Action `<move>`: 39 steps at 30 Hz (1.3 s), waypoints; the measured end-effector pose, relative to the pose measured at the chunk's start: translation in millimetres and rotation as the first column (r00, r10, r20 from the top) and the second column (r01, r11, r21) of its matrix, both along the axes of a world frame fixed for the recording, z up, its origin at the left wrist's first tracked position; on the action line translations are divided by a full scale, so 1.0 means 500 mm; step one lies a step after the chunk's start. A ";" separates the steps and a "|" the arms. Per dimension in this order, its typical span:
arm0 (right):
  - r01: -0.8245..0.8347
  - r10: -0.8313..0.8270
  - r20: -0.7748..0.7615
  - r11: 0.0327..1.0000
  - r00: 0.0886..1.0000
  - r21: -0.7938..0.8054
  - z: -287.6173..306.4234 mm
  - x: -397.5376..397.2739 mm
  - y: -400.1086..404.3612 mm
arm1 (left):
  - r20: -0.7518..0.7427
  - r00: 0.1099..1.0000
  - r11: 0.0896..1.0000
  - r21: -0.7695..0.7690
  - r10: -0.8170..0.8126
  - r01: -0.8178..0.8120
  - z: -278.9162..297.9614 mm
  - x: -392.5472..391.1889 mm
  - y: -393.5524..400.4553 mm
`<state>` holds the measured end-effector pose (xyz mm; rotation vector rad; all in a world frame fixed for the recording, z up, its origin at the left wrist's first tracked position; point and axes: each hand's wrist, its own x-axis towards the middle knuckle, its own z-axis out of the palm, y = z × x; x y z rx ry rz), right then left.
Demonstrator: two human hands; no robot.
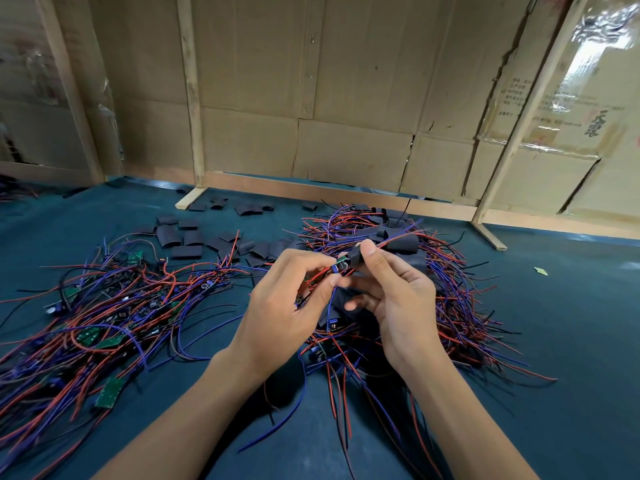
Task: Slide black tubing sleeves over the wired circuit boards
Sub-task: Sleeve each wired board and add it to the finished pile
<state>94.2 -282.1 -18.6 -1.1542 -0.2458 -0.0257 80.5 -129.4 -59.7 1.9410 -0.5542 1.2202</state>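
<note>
Left hand pinches wired circuit board | right hand grips black sleeve, barely started over board's end | sleeved pile at 1 o'clock | bare boards heap at 9 o'clock, many left | loose sleeves at 11 o'clock on tabletop

A dark teal table carries 2 tangled heaps of red, blue and black wired boards, one at left and one at right, with loose black sleeves scattered behind them, beside a wooden frame foot.
</note>
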 end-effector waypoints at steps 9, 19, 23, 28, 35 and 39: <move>-0.050 0.050 -0.029 0.999 0.998 0.000 0.005 -0.001 -0.003 | 0.040 0.999 0.999 0.044 0.017 -0.019 0.006 -0.002 0.001; -0.087 0.087 0.002 0.994 0.996 -0.058 0.006 -0.004 -0.004 | 0.067 0.998 0.999 0.037 0.005 -0.008 0.010 -0.007 -0.001; -0.089 0.089 -0.001 0.994 0.996 -0.058 0.004 0.000 -0.007 | 0.052 0.999 1.000 0.021 0.010 -0.011 0.009 -0.008 -0.005; -0.129 0.130 0.005 0.989 0.992 -0.074 -0.003 0.003 -0.005 | 0.051 0.998 1.000 -0.004 0.027 -0.027 0.009 -0.009 -0.006; -0.102 0.104 0.027 0.992 0.994 -0.071 -0.014 0.015 -0.004 | 0.002 0.999 0.995 -0.089 0.038 -0.037 0.004 -0.011 -0.014; -0.065 0.068 0.043 0.995 0.997 -0.075 -0.019 0.022 -0.007 | 0.012 0.999 0.997 -0.078 0.032 -0.031 0.001 -0.014 -0.017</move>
